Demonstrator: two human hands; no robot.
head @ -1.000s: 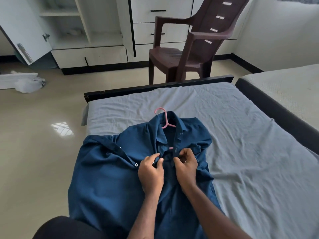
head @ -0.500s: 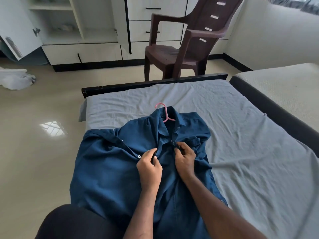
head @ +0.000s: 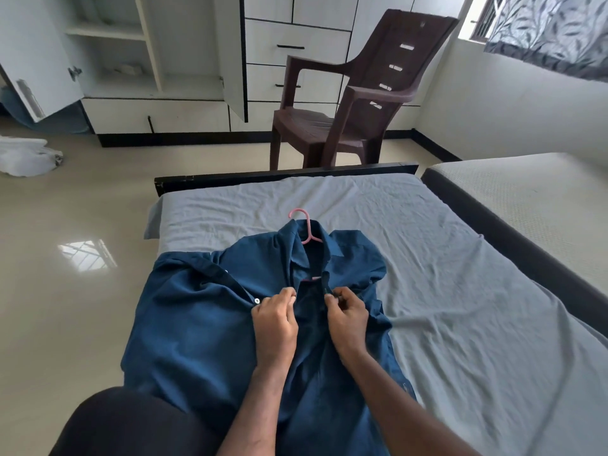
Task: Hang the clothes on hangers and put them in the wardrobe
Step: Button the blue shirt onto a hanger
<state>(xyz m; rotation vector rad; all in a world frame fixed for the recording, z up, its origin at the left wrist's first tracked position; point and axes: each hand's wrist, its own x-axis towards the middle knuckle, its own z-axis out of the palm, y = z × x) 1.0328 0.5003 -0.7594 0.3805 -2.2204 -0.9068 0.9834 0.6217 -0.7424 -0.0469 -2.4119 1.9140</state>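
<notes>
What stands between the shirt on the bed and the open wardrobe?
Mostly bare floor. The chair stands past the bed's foot, right of the straight line from the shirt to the wardrobe, whose door hangs open. Both hands are already on the shirt.

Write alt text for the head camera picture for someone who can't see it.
Two hands, the left hand and right hand, pinch the front edges of a blue shirt lying on a grey bed, with a pink hanger poking from its collar. Beyond stand a brown chair and an open white wardrobe.
</notes>
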